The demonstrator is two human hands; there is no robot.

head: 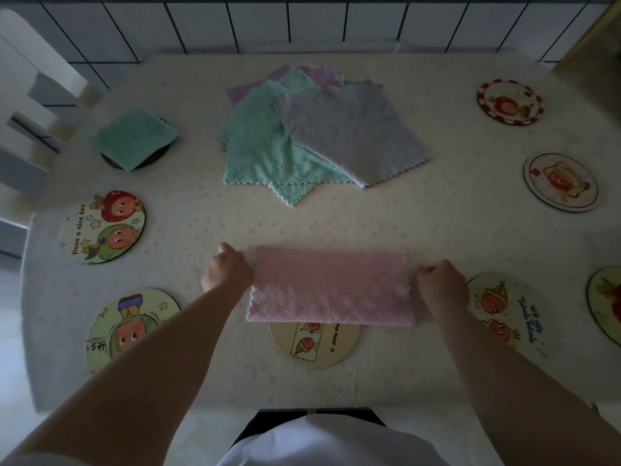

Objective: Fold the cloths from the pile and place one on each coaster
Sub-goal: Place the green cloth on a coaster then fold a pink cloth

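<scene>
A pink cloth (331, 285), folded once into a long rectangle, lies on the table in front of me. My left hand (226, 269) grips its left end and my right hand (442, 284) grips its right end. Its near edge covers the top of a round coaster (314, 344). Behind it sits the pile (302, 136) of green, grey and purple cloths. At the far left a folded green cloth (132, 137) rests on a dark coaster (112, 161).
Several bare printed coasters ring the table: two at the left (102, 227) (131, 326), three at the right (509, 100) (559, 181) (504, 312), one cut off by the right edge (605, 304). A white chair (30, 105) stands at the far left. A tiled wall is behind.
</scene>
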